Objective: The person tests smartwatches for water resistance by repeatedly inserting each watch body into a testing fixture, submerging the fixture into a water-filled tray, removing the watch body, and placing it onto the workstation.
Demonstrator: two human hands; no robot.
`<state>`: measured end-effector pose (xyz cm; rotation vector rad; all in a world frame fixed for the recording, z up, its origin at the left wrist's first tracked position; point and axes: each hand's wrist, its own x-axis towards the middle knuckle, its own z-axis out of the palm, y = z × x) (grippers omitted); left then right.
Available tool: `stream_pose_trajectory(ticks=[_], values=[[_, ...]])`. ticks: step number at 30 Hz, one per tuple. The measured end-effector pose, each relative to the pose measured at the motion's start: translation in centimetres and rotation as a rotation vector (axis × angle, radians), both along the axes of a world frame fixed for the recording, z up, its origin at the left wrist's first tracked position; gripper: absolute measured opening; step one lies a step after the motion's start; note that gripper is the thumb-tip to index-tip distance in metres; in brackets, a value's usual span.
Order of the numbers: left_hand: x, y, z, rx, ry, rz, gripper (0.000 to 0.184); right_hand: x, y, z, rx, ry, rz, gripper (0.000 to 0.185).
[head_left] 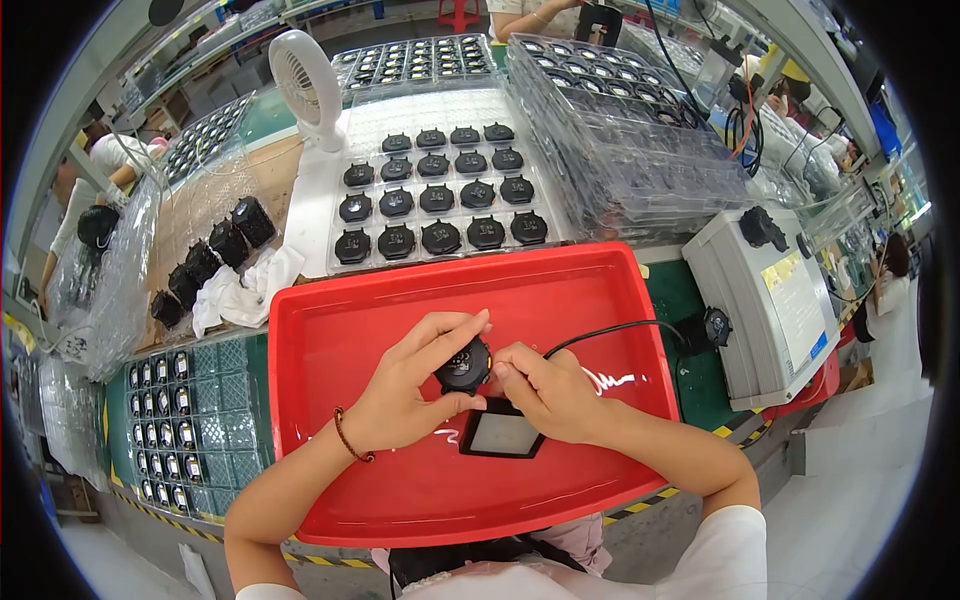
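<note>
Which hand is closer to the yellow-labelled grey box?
Right. The right hand is over the red tray, left of the grey box; the left hand is farther left, holding a round black device.

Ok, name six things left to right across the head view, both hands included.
Clear gridded plastic tray, upright white plastic fan, left hand, round black case, right hand, boxy pale-grey machine.

We see bright, even light, glints on the tall stack of clear plastic trays [640, 168] at far right, and fisheye bending toward black edges.
</note>
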<state>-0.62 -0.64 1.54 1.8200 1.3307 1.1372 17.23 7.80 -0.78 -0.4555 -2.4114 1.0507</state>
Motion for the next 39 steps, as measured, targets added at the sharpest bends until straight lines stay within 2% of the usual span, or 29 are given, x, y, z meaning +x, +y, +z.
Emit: stream_pose_trajectory(ticks=[9, 20, 24, 27, 32, 39], values=[[0.0, 0.0, 0.0, 0.016, 0.004, -0.004, 0.072, -0.3, -0.3, -0.7, -0.12, 0.072, -0.006, 0.006], [-0.2, -0.3, 0.4, -0.055, -0.06, -0.031, 0.073, -0.2, -0.2, -0.1, -0.299, -0.009, 0.09, 0.007], [-0.2, -0.3, 0.5, -0.05, -0.042, -0.026, 0.072, 0.0, -0.1, 0.1, -0.274, -0.022, 0.12, 0.008], [-0.1, -0.4, 0.4, -0.057, -0.028, -0.014, 0.072, 0.2, 0.0, -0.2, -0.171, -0.096, 0.168, 0.01], [0.4, -0.6, 0.1, -0.034, -0.009, 0.004, 0.071, 0.2, -0.6, -0.8, 0.291, -0.067, 0.066, 0.006], [0.9, -0.7, -0.4, -0.048, -0.014, 0.027, 0.069, -0.1, -1.1, -1.0, 0.407, -0.036, -0.001, 0.009]])
